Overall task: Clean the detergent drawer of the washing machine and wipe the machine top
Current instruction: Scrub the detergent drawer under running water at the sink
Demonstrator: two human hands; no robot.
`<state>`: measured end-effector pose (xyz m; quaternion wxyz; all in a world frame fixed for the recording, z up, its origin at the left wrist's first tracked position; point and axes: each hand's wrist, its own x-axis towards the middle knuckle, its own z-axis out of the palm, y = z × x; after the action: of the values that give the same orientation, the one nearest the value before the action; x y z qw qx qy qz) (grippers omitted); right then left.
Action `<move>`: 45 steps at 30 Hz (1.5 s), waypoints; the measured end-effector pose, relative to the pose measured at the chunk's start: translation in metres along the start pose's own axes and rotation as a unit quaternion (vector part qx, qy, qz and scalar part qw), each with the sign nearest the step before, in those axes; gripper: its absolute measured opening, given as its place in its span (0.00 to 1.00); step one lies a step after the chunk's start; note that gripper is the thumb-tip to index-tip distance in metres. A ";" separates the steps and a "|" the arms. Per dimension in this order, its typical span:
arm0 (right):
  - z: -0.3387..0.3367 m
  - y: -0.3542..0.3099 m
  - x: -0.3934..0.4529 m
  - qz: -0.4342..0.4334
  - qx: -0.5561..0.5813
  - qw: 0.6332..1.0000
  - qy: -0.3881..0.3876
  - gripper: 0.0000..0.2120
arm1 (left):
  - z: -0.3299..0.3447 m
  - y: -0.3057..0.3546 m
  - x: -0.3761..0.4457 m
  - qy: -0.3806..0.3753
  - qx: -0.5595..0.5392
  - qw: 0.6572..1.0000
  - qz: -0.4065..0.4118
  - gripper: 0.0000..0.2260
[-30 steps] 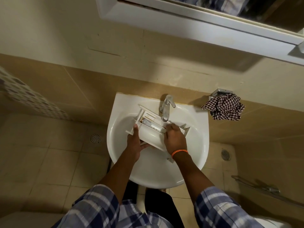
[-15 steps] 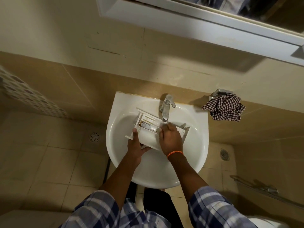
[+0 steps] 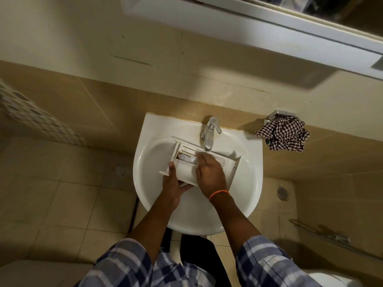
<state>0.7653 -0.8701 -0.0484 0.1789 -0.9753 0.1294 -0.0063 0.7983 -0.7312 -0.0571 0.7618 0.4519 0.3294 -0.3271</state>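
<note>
Beige bathroom tiles surround the white sink (image 3: 149, 193) I am looking down into. Nearest me, my left hand (image 3: 173, 187) grips the near-left end of the white detergent drawer (image 3: 184, 170) held over the basin, while my right hand (image 3: 210, 176) lies flat across its middle, fingers blurred. Beyond both hands stands the chrome tap (image 3: 209, 133), and right of it hangs a checked cloth (image 3: 283, 134).

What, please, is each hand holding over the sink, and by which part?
The left hand grips the drawer by its near left corner. The right hand rests across its top; fingers blurred.
</note>
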 end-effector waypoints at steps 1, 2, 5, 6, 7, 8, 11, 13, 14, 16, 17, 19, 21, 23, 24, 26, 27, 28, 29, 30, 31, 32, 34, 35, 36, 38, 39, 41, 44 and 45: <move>0.000 0.000 0.000 -0.030 0.021 0.999 -0.024 0.25 | 0.000 0.003 0.001 -0.006 0.006 1.000 0.005 0.18; 0.000 0.002 0.002 -0.043 0.040 0.998 -0.038 0.26 | 0.001 0.006 0.002 -0.009 0.014 1.000 0.010 0.17; -0.008 0.012 0.001 -0.032 0.065 0.997 -0.011 0.23 | 0.001 0.013 0.007 -0.013 0.043 0.999 0.029 0.20; -0.012 0.016 0.001 -0.008 0.065 0.998 0.012 0.21 | 0.003 0.016 0.007 -0.010 0.048 0.998 0.030 0.22; -0.015 0.019 0.000 0.035 0.068 0.997 0.031 0.18 | 0.004 0.017 0.008 -0.006 0.052 0.998 0.027 0.23; -0.017 0.021 0.001 0.083 0.063 0.994 0.043 0.16 | 0.005 0.017 0.008 -0.002 0.053 0.998 0.022 0.24; -0.011 0.015 0.002 0.103 0.016 0.993 0.056 0.14 | 0.007 0.013 0.010 0.007 0.056 0.998 0.015 0.27; -0.002 0.002 0.005 0.052 0.022 0.998 0.031 0.18 | 0.006 0.010 0.011 0.004 0.058 0.998 0.014 0.28; 0.000 -0.004 0.006 0.029 0.026 0.999 0.016 0.20 | 0.005 0.010 0.012 0.000 0.058 0.998 0.014 0.28; 0.001 -0.007 0.007 0.009 0.041 0.999 0.007 0.21 | 0.004 0.010 0.012 -0.003 0.054 0.998 0.014 0.27; -0.002 -0.003 0.007 0.009 0.053 0.998 0.013 0.20 | 0.002 0.010 0.012 -0.001 0.051 0.999 0.015 0.27; -0.008 0.009 0.005 0.031 0.063 0.997 0.044 0.18 | 0.000 0.012 0.013 0.005 0.044 0.999 0.016 0.27; -0.013 0.015 0.002 0.067 0.041 0.995 0.064 0.19 | 0.000 0.012 0.013 0.009 0.048 0.999 0.020 0.29; -0.009 0.013 0.005 0.084 0.014 0.994 0.066 0.20 | 0.003 0.013 0.015 0.010 0.052 0.998 0.018 0.30; -0.006 0.010 0.007 0.075 0.017 0.996 0.054 0.20 | 0.004 0.013 0.015 0.011 0.053 0.998 0.016 0.29; -0.001 0.007 0.008 0.022 0.049 0.999 0.003 0.24 | 0.004 0.014 0.017 0.006 0.055 0.998 0.014 0.28; -0.004 0.007 0.008 0.001 0.070 0.997 -0.023 0.27 | 0.003 0.015 0.017 -0.001 0.056 0.998 0.015 0.27; -0.007 0.009 0.008 -0.005 0.094 0.995 -0.042 0.29 | 0.002 0.017 0.019 -0.006 0.062 0.998 0.019 0.27; -0.011 0.011 0.007 0.003 0.118 0.992 -0.054 0.30 | 0.002 0.018 0.020 -0.011 0.073 0.997 0.023 0.27; -0.015 0.015 0.006 0.024 0.139 0.989 -0.053 0.28 | 0.002 0.021 0.022 -0.013 0.087 0.996 0.027 0.28; -0.017 0.019 0.005 0.049 0.154 0.986 -0.040 0.26 | 0.005 0.023 0.023 -0.010 0.100 0.994 0.030 0.28; -0.018 0.023 0.003 0.076 0.160 0.984 -0.021 0.24 | 0.007 0.026 0.024 -0.004 0.111 0.993 0.032 0.29; -0.019 0.026 -0.002 0.118 0.131 0.984 0.027 0.23 | 0.014 0.031 0.025 0.007 0.127 0.991 0.036 0.27; -0.018 0.027 -0.005 0.122 0.101 0.986 0.054 0.22 | 0.016 0.034 0.025 0.010 0.131 0.991 0.038 0.25; -0.017 0.026 -0.009 0.116 0.075 0.987 0.077 0.22 | 0.018 0.036 0.025 0.011 0.133 0.990 0.037 0.23; -0.014 0.021 -0.015 0.083 0.053 0.991 0.091 0.19 | 0.019 0.039 0.027 0.012 0.141 0.989 0.038 0.22; -0.013 0.018 -0.017 0.061 0.052 0.993 0.082 0.18 | 0.020 0.040 0.028 0.012 0.148 0.988 0.040 0.23; -0.010 0.010 -0.018 0.032 0.055 0.997 0.050 0.20 | 0.023 0.044 0.030 0.015 0.160 0.986 0.044 0.25; -0.011 -0.001 -0.011 0.073 0.080 0.994 0.014 0.25 | 0.028 0.049 0.035 0.025 0.166 0.985 0.044 0.25; -0.012 -0.007 -0.007 0.091 0.085 0.992 0.002 0.27 | 0.030 0.049 0.035 0.023 0.166 0.985 0.042 0.25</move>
<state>0.7592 -0.8658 -0.0342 0.2611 -0.9406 0.2168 -0.0033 0.8639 -0.7467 -0.0507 0.6813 0.5931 0.2690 -0.3343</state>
